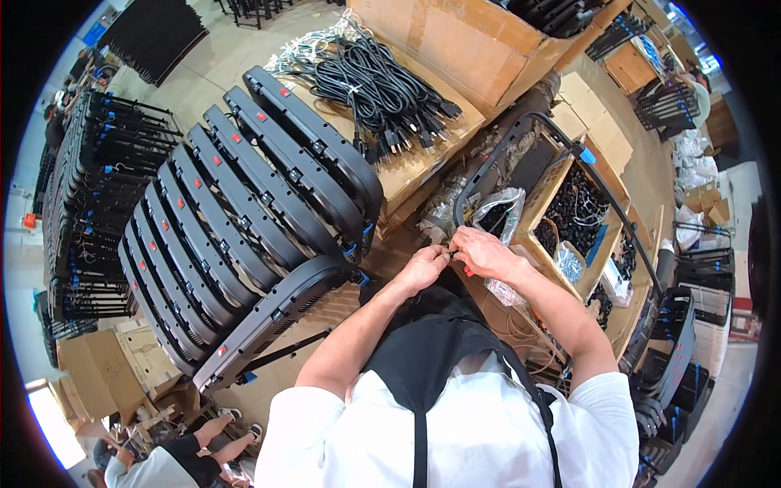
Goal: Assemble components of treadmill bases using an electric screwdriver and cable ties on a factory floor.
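My left hand (pixel 423 268) and my right hand (pixel 486 253) meet in front of my chest. Fingertips of both are pinched around a small dark piece (pixel 451 254), too small to name. Just below my right fingers shows a bit of red (pixel 469 271), partly hidden by the hand. Beyond my hands rises a bent black tube frame (pixel 480 169) with a blue fitting (pixel 587 155). It leans over a wooden parts box (pixel 598 264) to my right. Near my right hand a clear plastic bag (pixel 506 213) lies open.
A row of black machine bases (pixel 268 175) with red switches stands at my left. Black power cords (pixel 382 93) lie bundled on a cardboard-covered surface ahead, beside a large carton (pixel 455 49). The box's compartments hold small black parts (pixel 579 199). Another person (pixel 175 455) sits at the lower left.
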The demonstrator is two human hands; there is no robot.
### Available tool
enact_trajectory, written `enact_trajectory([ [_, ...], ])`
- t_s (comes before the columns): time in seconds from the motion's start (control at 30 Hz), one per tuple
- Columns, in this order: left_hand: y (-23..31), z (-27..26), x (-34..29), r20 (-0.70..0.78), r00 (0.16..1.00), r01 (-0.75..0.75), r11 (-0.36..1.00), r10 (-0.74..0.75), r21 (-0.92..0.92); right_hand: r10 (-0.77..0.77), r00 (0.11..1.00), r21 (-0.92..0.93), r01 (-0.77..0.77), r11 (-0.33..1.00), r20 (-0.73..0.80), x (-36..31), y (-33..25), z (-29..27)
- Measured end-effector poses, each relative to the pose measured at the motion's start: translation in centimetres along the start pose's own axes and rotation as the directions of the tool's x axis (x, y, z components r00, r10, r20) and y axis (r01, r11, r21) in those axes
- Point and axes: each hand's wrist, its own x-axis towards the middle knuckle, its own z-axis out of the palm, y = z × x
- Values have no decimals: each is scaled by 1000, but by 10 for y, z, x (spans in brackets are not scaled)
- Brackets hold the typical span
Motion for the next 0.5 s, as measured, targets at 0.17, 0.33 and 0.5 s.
enact_trajectory([
  [0.17,9,3,3,65,994,89,996,-91,28,47,996,-2,-47,999,-72,-11,2,13],
  [0.33,-13,0,16,-16,998,64,998,-65,-8,269,911,126,-241,962,-313,-36,-36,44],
  [0.5,-15,0,29,106,975,207,972,-195,-112,843,532,277,-824,494,81,-69,-4,114],
])
